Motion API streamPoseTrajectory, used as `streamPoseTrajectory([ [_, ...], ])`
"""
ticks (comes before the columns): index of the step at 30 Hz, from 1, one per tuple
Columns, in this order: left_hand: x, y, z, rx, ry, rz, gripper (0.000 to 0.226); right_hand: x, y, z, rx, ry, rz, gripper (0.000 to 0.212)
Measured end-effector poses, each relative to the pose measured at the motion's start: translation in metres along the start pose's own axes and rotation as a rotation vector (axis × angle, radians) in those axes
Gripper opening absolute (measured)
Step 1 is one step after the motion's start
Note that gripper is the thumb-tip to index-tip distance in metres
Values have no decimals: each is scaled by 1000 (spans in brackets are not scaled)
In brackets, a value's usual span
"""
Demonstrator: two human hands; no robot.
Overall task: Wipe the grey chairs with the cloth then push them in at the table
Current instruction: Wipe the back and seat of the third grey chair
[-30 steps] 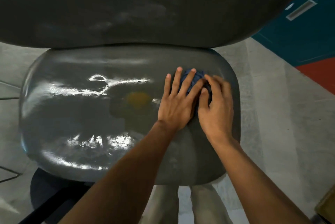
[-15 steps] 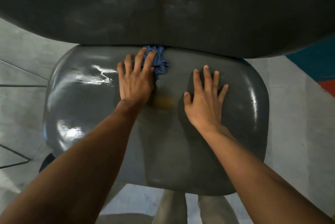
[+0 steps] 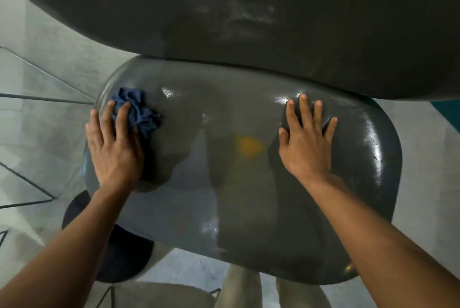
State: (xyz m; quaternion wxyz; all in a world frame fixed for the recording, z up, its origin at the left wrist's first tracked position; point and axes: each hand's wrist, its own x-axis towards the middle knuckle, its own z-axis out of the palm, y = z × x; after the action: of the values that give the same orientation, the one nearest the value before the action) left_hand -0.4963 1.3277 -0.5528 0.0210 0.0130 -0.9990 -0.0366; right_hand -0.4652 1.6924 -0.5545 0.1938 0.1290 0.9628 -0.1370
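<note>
A glossy grey chair seat (image 3: pixel 224 195) fills the middle of the view, seen from straight above. Its grey backrest (image 3: pixel 249 8) curves across the top of the frame. A crumpled dark blue cloth (image 3: pixel 139 111) lies on the seat's far left part. My left hand (image 3: pixel 112 148) presses flat on the cloth with straight fingers, partly covering it. My right hand (image 3: pixel 306 143) rests flat on the seat's right part with fingers spread, holding nothing. A yellowish spot (image 3: pixel 249 145) shows on the seat between my hands.
Grey tiled floor (image 3: pixel 37 83) lies to the left and at the right. The chair's dark round base (image 3: pixel 119 258) shows under the seat's left edge. My light trouser legs (image 3: pixel 239 290) stand below the seat. A teal wall patch (image 3: pixel 448 113) is at the right edge.
My left hand has swept the cloth from the right side of the seat to its far left. My right hand came off the cloth and now lies flat on the right of the seat.
</note>
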Motion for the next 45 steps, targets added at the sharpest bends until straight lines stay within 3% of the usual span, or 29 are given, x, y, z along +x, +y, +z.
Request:
streamPoseTrajectory([
  [7,12,63,20,-218,54,-99,60,2,1,-9,-14,-87,-1,69],
  [16,-4,209,41,-373,-162,159,53,18,7,-38,150,-320,36,81],
  [19,-33,247,40,-386,-271,268,56,30,15,-52,268,-412,37,76],
  [23,-88,285,33,-395,-381,395,55,29,34,-65,412,-200,140,66],
  [25,-115,291,28,-409,-409,474,52,17,40,-60,398,-144,91,63],
  [30,-147,259,20,-342,-402,702,53,-21,55,-31,352,-108,-1,62],
  [33,-128,209,23,-235,-342,735,50,-47,64,-23,265,-55,1,60],
  [39,-40,87,20,0,-181,558,53,-77,68,-8,55,-70,-19,65],
  [45,19,20,-1,10,-102,117,48,-76,64,-4,-15,-75,-7,70],
])
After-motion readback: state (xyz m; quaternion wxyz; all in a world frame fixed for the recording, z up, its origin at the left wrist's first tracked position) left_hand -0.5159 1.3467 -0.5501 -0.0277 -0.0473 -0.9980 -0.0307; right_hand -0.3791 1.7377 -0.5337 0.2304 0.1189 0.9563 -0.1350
